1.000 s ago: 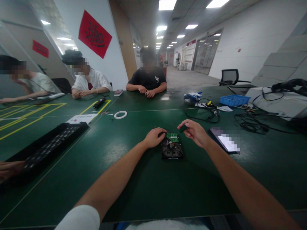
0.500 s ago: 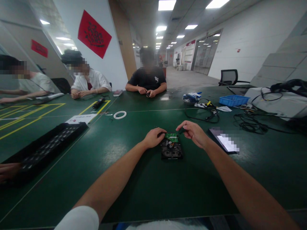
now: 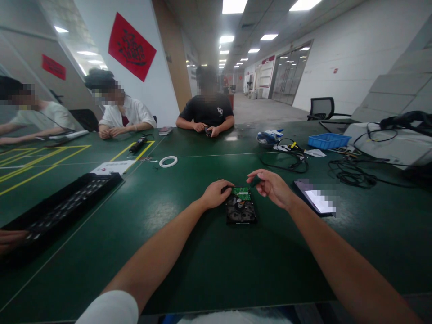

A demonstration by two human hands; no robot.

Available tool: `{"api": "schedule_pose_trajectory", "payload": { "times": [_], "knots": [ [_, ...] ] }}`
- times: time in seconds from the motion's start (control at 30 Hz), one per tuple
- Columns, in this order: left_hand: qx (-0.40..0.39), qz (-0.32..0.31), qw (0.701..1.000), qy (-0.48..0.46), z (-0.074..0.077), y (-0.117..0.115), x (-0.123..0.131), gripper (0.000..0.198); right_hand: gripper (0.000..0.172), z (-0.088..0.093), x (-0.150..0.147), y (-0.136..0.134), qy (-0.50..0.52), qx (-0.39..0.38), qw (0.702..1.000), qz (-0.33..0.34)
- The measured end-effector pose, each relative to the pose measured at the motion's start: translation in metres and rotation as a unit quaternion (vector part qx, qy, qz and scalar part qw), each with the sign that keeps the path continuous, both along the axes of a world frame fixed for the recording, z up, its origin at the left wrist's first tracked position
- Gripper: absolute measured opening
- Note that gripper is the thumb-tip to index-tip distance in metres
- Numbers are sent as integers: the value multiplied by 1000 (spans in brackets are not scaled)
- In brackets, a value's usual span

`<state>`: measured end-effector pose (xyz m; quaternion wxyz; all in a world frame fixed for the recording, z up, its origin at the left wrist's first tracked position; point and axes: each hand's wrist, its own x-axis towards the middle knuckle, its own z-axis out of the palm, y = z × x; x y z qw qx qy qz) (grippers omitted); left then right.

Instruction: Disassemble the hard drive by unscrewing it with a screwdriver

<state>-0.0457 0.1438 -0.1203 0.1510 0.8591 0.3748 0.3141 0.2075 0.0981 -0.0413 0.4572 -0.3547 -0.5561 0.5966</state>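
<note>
A black hard drive (image 3: 241, 210) with a green circuit board (image 3: 240, 193) at its far end lies flat on the green table (image 3: 189, 270). My left hand (image 3: 216, 193) rests at the drive's far left corner, its fingers curled against the edge and gripping it. Just right of the board, my right hand (image 3: 266, 185) is raised above the table with bent fingers. Between its thumb and fingers is a small dark green object (image 3: 255, 181), mostly hidden, too small to name.
A phone (image 3: 315, 200) lies right of my right hand. Cables (image 3: 361, 173), a blue basket (image 3: 329, 141) and a bowl (image 3: 266, 140) stand farther right. A white ring (image 3: 168, 162) and a long black tray (image 3: 67, 207) are left. People sit across the table.
The fingers of my right hand have shifted slightly and loosened a little around the small dark object. My left hand and the hard drive have stayed in place.
</note>
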Motion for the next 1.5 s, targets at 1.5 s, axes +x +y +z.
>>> {"api": "schedule_pose_trajectory", "payload": {
  "times": [1.5],
  "knots": [
    [-4,8,1000,-22,-4,1,-1,26,26,-2,0,2,48,9,998,-26]
  ]
}}
